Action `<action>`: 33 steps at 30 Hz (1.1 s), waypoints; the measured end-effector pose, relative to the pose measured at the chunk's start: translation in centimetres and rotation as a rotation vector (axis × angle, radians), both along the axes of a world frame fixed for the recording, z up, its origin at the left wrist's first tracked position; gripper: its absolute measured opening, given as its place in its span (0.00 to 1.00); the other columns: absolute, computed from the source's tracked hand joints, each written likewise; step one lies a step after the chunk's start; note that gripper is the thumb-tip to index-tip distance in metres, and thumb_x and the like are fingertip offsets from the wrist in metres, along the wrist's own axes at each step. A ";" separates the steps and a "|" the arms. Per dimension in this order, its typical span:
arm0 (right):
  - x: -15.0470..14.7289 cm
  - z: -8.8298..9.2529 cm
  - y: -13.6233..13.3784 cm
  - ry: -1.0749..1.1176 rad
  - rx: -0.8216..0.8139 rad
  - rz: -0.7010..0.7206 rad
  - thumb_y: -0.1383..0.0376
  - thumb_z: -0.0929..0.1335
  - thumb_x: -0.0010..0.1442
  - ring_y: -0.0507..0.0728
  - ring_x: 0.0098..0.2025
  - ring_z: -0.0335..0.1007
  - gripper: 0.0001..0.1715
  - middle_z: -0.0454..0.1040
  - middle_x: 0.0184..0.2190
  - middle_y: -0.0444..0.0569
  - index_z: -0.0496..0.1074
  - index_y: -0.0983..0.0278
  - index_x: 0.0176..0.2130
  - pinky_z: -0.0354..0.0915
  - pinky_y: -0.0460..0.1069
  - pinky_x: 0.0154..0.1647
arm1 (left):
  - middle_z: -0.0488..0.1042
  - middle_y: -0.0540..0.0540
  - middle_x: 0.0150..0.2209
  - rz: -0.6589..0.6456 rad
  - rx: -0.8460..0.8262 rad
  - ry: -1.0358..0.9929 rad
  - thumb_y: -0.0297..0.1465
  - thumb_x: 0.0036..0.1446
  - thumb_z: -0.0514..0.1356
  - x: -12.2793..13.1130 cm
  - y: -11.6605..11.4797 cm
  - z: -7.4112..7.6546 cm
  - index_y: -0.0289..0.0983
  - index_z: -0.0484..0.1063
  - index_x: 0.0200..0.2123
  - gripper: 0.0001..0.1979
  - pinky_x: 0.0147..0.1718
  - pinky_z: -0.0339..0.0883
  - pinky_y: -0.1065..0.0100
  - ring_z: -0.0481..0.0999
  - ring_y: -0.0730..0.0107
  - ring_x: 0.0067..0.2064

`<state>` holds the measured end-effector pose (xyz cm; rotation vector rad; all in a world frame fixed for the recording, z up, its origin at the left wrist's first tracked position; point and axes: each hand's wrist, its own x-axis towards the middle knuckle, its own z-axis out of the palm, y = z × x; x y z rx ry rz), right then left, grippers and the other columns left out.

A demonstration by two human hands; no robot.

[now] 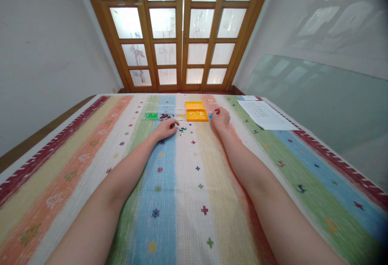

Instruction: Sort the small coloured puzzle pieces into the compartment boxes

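Note:
My left hand (166,129) rests on the tablecloth with its fingers curled together. Whatever it may pinch is too small to see. Just right of its fingertips lies a loose pile of small mixed-colour pieces (182,130), green, blue, brown and yellow. My right hand (221,118) is closed in a pinch beside the blue pieces (210,116), partly covering them; its fingertips show nothing I can name. Between the hands, farther back, stands an open orange box (195,106) with white pieces (197,114) inside.
Left of the orange box are clear lidded boxes with green pieces (151,116), brown pieces (165,116) and yellow pieces (181,116). Printed paper sheets (263,114) lie at the right. A striped tablecloth (188,216) covers the table; glass-paned doors (182,30) stand behind.

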<state>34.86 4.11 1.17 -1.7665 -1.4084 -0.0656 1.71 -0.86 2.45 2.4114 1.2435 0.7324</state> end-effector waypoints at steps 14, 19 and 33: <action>-5.0 -0.4 -1.4 -0.117 -0.038 0.582 0.65 0.64 0.65 0.59 0.39 0.70 0.11 0.79 0.38 0.53 0.77 0.63 0.40 0.62 0.51 0.41 | 0.79 0.48 0.33 -0.206 -0.179 0.035 0.36 0.57 0.62 0.5 -0.9 0.9 0.40 0.81 0.40 0.11 0.37 0.65 0.68 0.74 0.67 0.34; -6.3 -0.5 -2.2 -0.249 -0.100 0.783 0.64 0.66 0.67 0.58 0.41 0.72 0.11 0.80 0.39 0.51 0.79 0.62 0.41 0.61 0.50 0.42 | 0.77 0.49 0.32 -0.140 -0.176 -0.011 0.36 0.60 0.60 0.5 -0.6 0.6 0.39 0.80 0.42 0.12 0.36 0.65 0.68 0.73 0.68 0.34; -6.3 -0.6 -2.4 -0.260 -0.135 0.819 0.66 0.66 0.67 0.58 0.42 0.73 0.10 0.81 0.40 0.50 0.79 0.61 0.41 0.61 0.49 0.42 | 0.78 0.47 0.32 0.571 0.039 -0.212 0.36 0.61 0.57 -4.4 2.5 0.1 0.38 0.81 0.47 0.16 0.38 0.65 0.67 0.74 0.65 0.35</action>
